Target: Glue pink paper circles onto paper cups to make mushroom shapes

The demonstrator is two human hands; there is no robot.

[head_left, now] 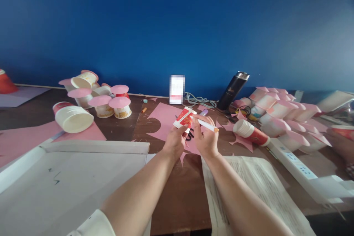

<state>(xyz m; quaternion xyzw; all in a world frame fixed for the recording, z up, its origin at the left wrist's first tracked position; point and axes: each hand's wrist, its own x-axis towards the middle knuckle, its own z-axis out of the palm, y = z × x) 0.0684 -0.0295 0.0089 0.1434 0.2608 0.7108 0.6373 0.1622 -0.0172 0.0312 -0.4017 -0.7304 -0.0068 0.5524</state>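
Observation:
My left hand (175,142) is closed around a red and white paper cup (184,118), tilted on its side above the table. In my right hand (207,138) is a white marker (206,124) with an orange end, its other end close to the cup's printed side; I cannot tell whether it touches. Beneath both hands lies a cut sheet of pink paper (162,116) with curved notches. Black scissor handles (190,134) show partly behind my hands. A purple-capped item (204,112) lies just past the cup.
Paper cups with pink discs (119,102) stand at left, near stacked cups (73,118). A black flask (233,90) leans against the blue wall. Further right are stacked cups (251,132), a power strip (293,162), pink-topped cups (287,114) and another person's hand (340,145).

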